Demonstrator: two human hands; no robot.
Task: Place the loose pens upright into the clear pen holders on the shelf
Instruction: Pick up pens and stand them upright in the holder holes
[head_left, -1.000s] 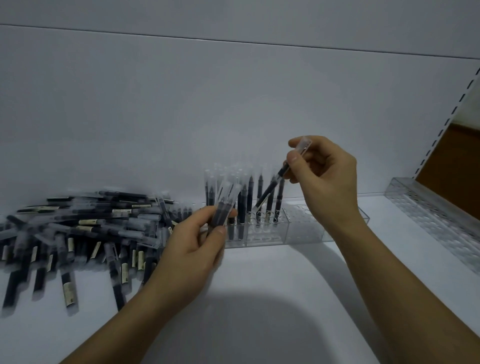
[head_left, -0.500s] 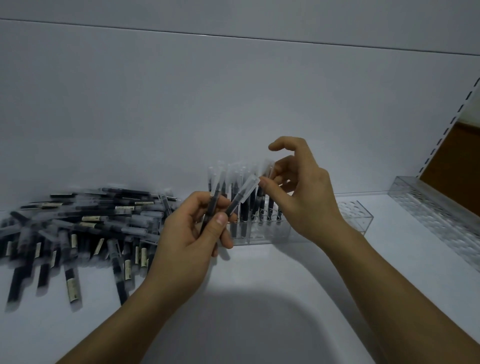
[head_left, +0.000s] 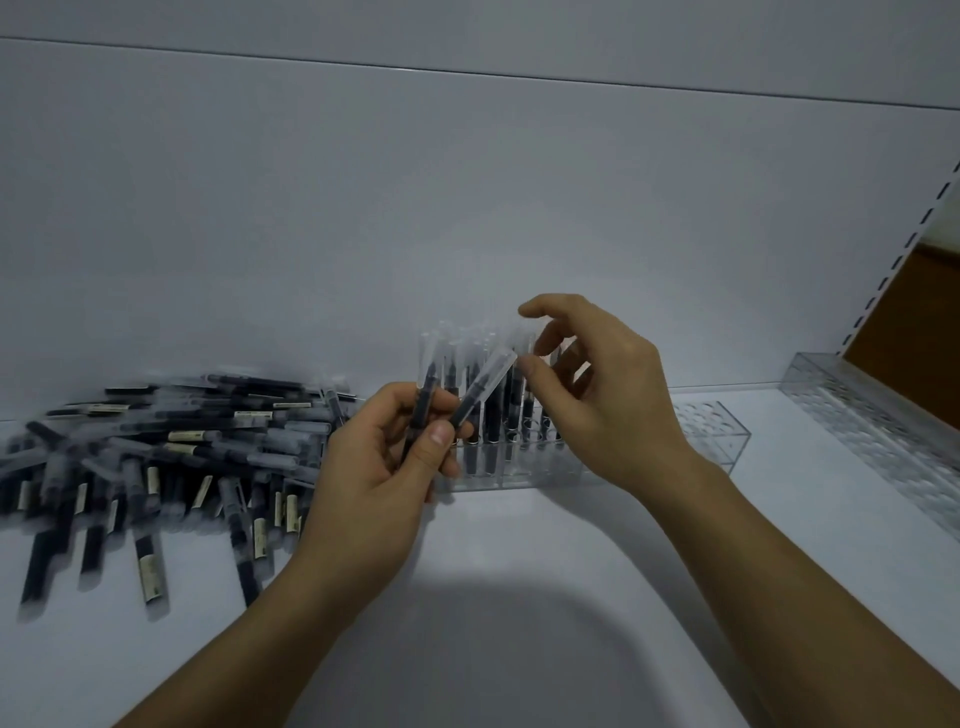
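Pens (head_left: 483, 387), two, black with clear caps, gripped in left hand (head_left: 384, 467) at centre; right hand (head_left: 597, 395) loosely spread, thumb beside one cap. Clear plastic pen holder (head_left: 717, 441) at 1 o'clock, loose pen pile (head_left: 171, 447) at 9 o'clock.

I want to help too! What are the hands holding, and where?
The left hand grips two pens by their dark lower barrels, clear caps pointing up. The right hand holds nothing; its thumb is at one pen's cap tip.

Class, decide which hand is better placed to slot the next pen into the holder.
Right: the right hand is free, its fingers beside the tilted pen, by the holder; the left hand grips the pens.
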